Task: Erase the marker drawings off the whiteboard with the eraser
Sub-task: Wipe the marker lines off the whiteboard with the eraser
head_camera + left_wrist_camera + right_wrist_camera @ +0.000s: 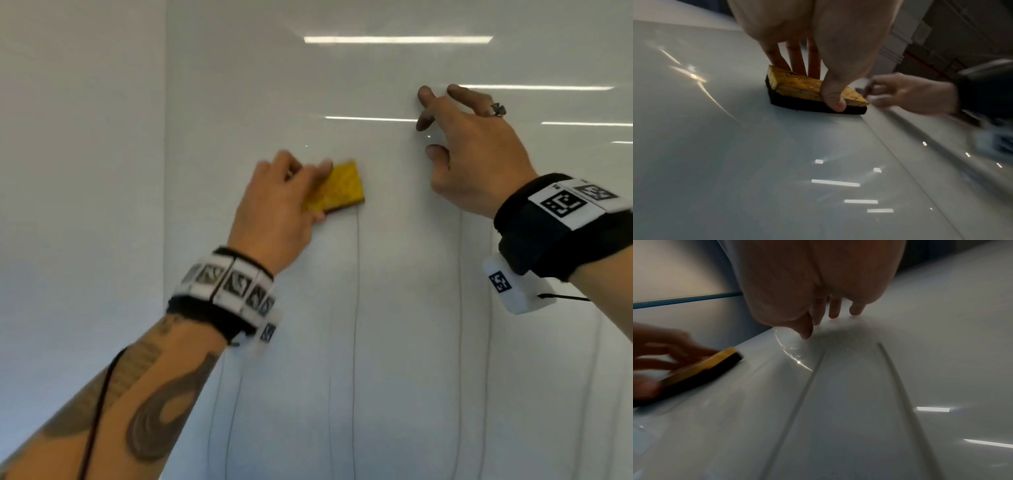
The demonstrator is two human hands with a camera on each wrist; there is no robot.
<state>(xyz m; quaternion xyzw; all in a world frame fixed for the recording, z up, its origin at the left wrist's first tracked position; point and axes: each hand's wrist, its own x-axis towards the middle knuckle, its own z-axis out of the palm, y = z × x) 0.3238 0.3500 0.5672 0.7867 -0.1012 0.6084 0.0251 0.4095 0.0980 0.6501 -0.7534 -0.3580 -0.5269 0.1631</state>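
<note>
The glossy whiteboard (376, 308) fills the head view. My left hand (308, 195) grips a yellow eraser (337, 190) with a black felt base and holds it flat against the board; thumb on the lower edge, fingers on top (797, 61). The left wrist view shows the eraser (797, 86) felt side down. My right hand (445, 120) is up and to the right of it, fingers spread, their tips touching the board and holding nothing. Thin dark vertical lines (356, 308) (458, 308) run down the board below both hands. The lines (803, 394) also show in the right wrist view.
The board's left edge (165, 205) meets a plain white wall (78, 171). Ceiling light reflections (397, 39) streak the upper board. Both wrists carry black bands with printed marker tags (565, 202), and a thin cable hangs along my left forearm.
</note>
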